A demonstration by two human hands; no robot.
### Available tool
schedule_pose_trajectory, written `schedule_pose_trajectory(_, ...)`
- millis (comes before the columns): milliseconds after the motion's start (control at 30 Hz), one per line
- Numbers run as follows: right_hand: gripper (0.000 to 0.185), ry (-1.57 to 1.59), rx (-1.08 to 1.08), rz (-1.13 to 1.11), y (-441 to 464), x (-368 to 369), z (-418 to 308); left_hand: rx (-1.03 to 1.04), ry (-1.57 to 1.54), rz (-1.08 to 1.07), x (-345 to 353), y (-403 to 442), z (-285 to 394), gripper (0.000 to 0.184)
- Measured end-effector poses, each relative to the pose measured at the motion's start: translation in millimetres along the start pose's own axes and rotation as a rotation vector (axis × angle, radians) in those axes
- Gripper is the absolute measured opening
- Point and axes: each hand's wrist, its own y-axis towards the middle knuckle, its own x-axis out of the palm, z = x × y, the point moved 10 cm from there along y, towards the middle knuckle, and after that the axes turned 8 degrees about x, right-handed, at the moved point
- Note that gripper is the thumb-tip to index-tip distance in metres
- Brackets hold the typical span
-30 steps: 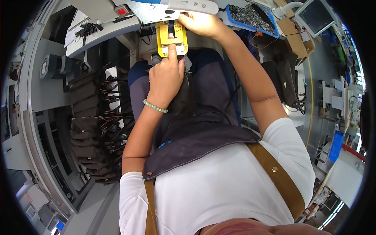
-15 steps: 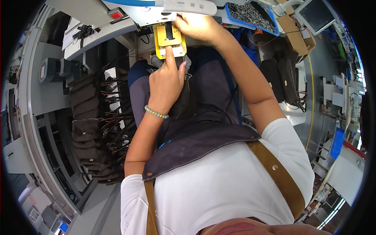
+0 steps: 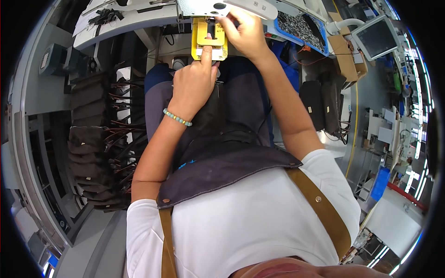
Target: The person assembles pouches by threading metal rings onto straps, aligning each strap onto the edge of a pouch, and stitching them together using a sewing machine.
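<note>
A yellow plate fixture (image 3: 224, 48) with a slot sits under the white machine head (image 3: 197, 7). Inside the slot lies a dark strip (image 3: 211, 28). My left hand (image 3: 193, 83), with a beaded bracelet at the wrist, stretches its index finger onto the plate at the slot's near end; the other fingers are loosely curled and hold nothing I can see. At the plate's upper right edge, beside the machine head, is my right hand (image 3: 245, 36), its fingers bent close together. Whatever lies between those fingertips is too small or hidden to make out.
A blue tray (image 3: 326, 47) of small metallic pieces stands at the right of the machine, near a monitor (image 3: 375, 38) and a cardboard box (image 3: 343, 58). Dark fabric bundles with wires (image 3: 88, 143) hang at the left. Black scraps (image 3: 106, 16) lie on the left worktop.
The camera view has shifted, so the fixture appears farther right. My right hand has turned, its fingers drawing closer together at the plate's edge. My left index finger stays on the plate.
</note>
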Motion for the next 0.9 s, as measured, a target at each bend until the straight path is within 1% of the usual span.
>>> schedule_pose_trajectory(33, 0.025, -0.033, -0.030, 0.099, -2.1, -12.0, -5.8, 0.001, 0.008, 0.006, -0.7, -0.9, -0.3, 0.064)
schedule_pose_trajectory(67, 0.020, 0.395, 0.385, 0.067, -23.5, 8.0, 42.0, 0.004, 0.016, 0.012, -1.4, -1.4, -0.3, 0.063)
schedule_pose_trajectory(133, 0.022, 0.302, 0.373, 0.014, -47.1, 6.9, 47.3, 0.001, 0.015, 0.013, -2.8, -1.5, -0.8, 0.061)
schedule_pose_trajectory(200, 0.026, 0.476, 0.425, -0.203, -70.2, 31.1, 51.0, -0.006, -0.005, 0.004, -4.7, -0.8, -1.5, 0.058)
schedule_pose_trajectory(233, 0.028, 0.601, 0.459, -0.219, -75.1, 36.4, 45.7, -0.016, -0.019, -0.003, -4.0, -0.6, -2.9, 0.058)
schedule_pose_trajectory(267, 0.032, 0.554, 0.428, -0.292, -75.6, 38.0, 39.9, -0.026, -0.036, -0.012, -2.6, -1.4, -4.1, 0.058)
schedule_pose_trajectory(333, 0.037, 0.299, 0.280, -0.340, -64.8, 33.8, 25.0, -0.040, -0.052, -0.008, 0.5, -3.3, -6.1, 0.058)
schedule_pose_trajectory(433, 0.041, 0.033, 0.275, -0.383, -51.2, 33.2, 21.8, -0.045, -0.069, 0.032, 2.8, -5.3, -9.4, 0.058)
schedule_pose_trajectory(500, 0.041, 0.021, 0.257, -0.369, -54.9, 36.1, 28.0, -0.048, -0.109, 0.054, 0.6, -7.2, -11.6, 0.055)
schedule_pose_trajectory(600, 0.043, 0.021, 0.256, -0.385, -53.4, 30.7, 14.1, -0.020, -0.388, 0.121, -9.7, -10.2, -16.0, 0.047)
schedule_pose_trajectory(633, 0.044, 0.023, 0.259, -0.396, -52.4, 28.8, 8.7, -0.052, -0.501, 0.127, -10.4, -12.8, -20.5, 0.035)
schedule_pose_trajectory(733, 0.049, 0.068, 0.196, -0.419, -64.5, 29.2, 7.1, -0.129, -0.718, 0.157, -13.5, -24.2, -23.5, 0.025)
schedule_pose_trajectory(833, 0.046, 0.391, 0.342, -0.552, -84.8, 35.0, 11.3, -0.232, -0.965, 0.243, -2.2, -36.4, -36.4, 0.014)
schedule_pose_trajectory(900, 0.039, 0.751, 0.487, -0.397, -111.6, 31.5, 28.0, -0.277, -1.066, 0.309, -5.6, -39.5, -37.9, 0.012)
